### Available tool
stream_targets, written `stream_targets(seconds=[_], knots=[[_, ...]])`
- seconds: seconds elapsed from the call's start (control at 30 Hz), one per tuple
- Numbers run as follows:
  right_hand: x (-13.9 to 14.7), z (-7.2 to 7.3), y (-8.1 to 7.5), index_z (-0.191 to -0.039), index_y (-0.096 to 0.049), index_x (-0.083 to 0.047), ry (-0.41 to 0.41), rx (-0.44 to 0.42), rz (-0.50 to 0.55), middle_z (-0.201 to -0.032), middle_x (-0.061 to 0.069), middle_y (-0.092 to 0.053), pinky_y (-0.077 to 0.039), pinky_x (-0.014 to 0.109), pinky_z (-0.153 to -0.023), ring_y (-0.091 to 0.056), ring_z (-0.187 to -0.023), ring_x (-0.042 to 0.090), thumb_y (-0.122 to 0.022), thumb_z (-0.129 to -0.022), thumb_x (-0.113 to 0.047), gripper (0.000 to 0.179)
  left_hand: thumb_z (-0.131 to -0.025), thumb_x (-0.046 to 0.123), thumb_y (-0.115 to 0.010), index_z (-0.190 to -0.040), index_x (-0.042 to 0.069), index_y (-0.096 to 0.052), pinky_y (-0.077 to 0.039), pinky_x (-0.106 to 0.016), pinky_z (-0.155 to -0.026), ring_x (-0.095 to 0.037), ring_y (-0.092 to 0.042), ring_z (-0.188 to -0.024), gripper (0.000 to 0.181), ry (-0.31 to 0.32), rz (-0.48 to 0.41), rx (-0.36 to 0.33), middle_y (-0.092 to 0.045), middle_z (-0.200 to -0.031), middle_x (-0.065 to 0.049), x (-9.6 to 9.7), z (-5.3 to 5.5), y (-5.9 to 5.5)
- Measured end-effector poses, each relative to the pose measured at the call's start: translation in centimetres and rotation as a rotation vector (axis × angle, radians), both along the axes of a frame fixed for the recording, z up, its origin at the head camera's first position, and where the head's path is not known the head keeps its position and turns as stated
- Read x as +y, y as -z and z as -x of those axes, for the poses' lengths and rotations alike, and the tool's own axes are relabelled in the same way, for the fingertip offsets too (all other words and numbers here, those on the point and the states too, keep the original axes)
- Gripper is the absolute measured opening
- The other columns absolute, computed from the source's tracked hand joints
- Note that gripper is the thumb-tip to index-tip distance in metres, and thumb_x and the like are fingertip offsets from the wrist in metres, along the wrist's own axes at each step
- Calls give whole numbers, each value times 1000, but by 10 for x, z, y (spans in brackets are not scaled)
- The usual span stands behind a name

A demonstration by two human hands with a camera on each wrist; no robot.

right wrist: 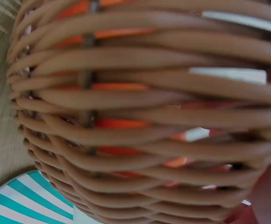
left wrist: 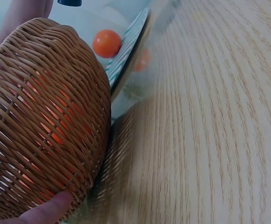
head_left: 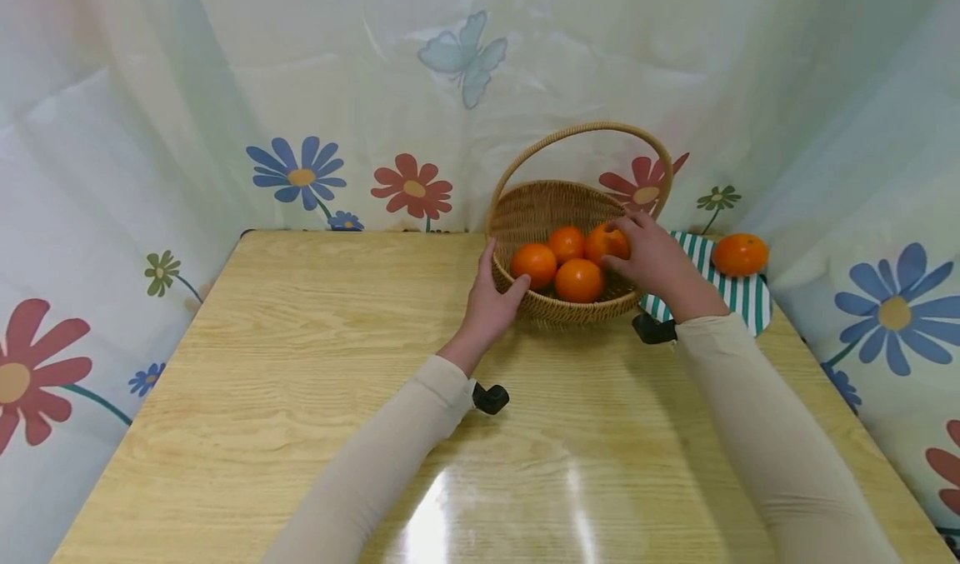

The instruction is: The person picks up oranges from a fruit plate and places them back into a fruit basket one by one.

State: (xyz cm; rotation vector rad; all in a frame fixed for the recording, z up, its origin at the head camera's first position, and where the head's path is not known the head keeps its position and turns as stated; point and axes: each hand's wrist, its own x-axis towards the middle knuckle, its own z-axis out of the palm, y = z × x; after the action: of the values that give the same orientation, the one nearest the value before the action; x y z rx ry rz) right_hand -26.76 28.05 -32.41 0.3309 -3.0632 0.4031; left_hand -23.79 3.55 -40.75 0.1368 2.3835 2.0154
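Note:
A wicker basket (head_left: 558,310) with a tall hoop handle stands on the table's far right part. Several oranges (head_left: 580,281) lie inside it. My left hand (head_left: 491,301) holds the basket's left side, thumb over the front rim and fingers along the outer wall. In the left wrist view, a fingertip (left wrist: 56,205) presses against the weave. Reaching over the right rim, my right hand (head_left: 648,252) has thumb and fingers curled round the rear right orange (head_left: 603,246). The right wrist view is mostly filled by the basket wall (right wrist: 140,102), with orange showing through its gaps.
Right of the basket lies a green-and-white striped mat (head_left: 750,297), partly behind my right wrist. One more orange (head_left: 740,255) sits on it. A flowered curtain (head_left: 360,64) hangs behind the wooden table (head_left: 315,322) and along both sides.

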Motion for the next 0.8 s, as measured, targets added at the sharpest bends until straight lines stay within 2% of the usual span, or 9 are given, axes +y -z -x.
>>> stream_targets(seconds=[0.13,0.2,0.33,0.5,0.8], knots=[[0,-1,2,-133,-50,-4,-19,-24,-13,-147,28,-34,-35,65,-104,-41,-124,51,-64,-93,-24,47,-94,36,-60,-155,37,-10,-25,-51,-116,-23,-22,-147,79,0,11,1,-18,-161,10,-1,-1,2],[0,-2,1,-131,-52,-3,-26,7,-14,-141,27,-39,-37,64,-102,-45,-119,49,-64,-93,-22,44,-94,36,-59,-156,35,-9,-25,-51,-116,-23,-22,-148,79,3,12,6,-18,-161,10,-1,0,2],[1,-4,-1,-127,-55,-1,-27,69,6,-135,26,-46,-38,63,-101,-48,-114,46,-63,-94,-21,40,-94,39,-59,-156,37,-9,-25,-52,-116,-24,-22,-148,79,2,14,13,-18,-162,9,-1,0,1],[5,-7,0,-125,-58,-1,-20,100,45,-136,25,-47,-36,63,-104,-44,-122,47,-62,-94,-23,38,-94,38,-60,-153,44,-9,-26,-51,-116,-23,-22,-148,78,-12,21,4,-19,-162,9,-1,0,1],[22,-13,9,-120,-62,-1,32,241,133,-127,25,-52,-41,62,-94,-50,-110,44,-60,-93,-25,36,-94,36,-60,-153,45,-10,-25,-51,-116,-23,-22,-148,78,-16,28,-4,-18,-162,10,1,2,2]])
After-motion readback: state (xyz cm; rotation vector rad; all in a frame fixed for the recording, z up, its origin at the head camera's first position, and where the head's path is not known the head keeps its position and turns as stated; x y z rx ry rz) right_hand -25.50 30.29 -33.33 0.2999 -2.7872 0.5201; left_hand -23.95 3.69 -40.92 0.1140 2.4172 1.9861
